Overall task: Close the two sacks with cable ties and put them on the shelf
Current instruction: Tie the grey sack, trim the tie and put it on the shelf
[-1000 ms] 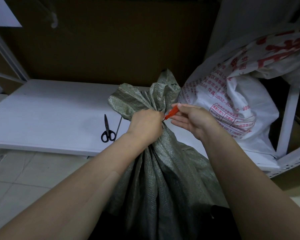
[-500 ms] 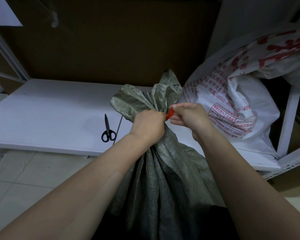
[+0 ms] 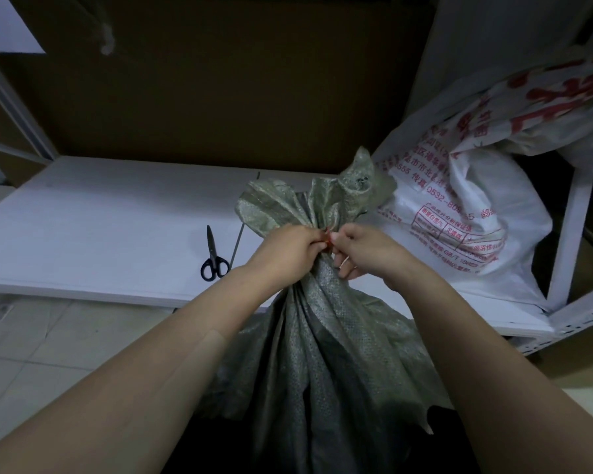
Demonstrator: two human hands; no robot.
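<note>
At the sack (image 3: 322, 336) neck, left hand (image 3: 288, 254) and right hand (image 3: 367, 251) seemingly pinch the orange tie (image 3: 327, 238)

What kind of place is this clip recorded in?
Probably a storeroom: a low white shelf on a perforated steel frame, a printed white sack stored on it, and a grey-green sack on the tiled floor being closed with a red cable tie.
</note>
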